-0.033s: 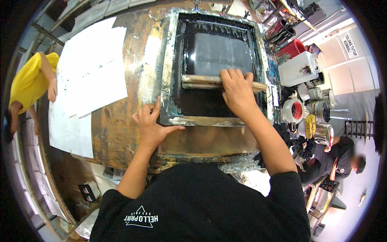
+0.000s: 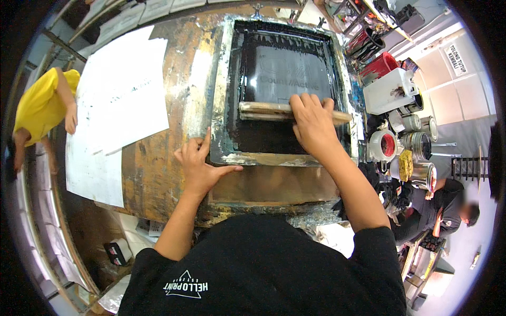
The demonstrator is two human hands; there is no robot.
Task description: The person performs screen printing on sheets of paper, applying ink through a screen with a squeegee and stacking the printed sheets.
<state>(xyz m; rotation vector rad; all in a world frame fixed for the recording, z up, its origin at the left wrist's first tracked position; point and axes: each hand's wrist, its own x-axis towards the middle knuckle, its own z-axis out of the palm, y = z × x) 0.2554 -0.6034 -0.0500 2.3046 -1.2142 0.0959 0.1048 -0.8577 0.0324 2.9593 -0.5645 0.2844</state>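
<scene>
A screen-printing frame [image 2: 220, 100] lies flat on the paint-stained table in front of me. Faint lettering shows on its dark mesh [image 2: 279, 63], and black ink [image 2: 261, 138] covers the near part. Across the mesh rests a wooden-handled squeegee [image 2: 263, 109]. My right hand [image 2: 316, 129] is closed over its handle, right of the middle; the blade's edge is hidden. At the frame's near left corner is my left hand [image 2: 195, 166]. Its index finger points along the left side and its thumb along the near side, spread apart, while the other fingers curl.
White sheets [image 2: 129, 89] lie on the table [image 2: 150, 181] at left, beside a person in yellow [image 2: 42, 108]. On the right stand a white container [image 2: 387, 95], a red-stained tub [image 2: 383, 146] and paint tins [image 2: 422, 176]. Another person in black [image 2: 448, 208] is at far right.
The whole view has shifted very slightly. My hands and the squeegee stay in nearly the same places on the frame.
</scene>
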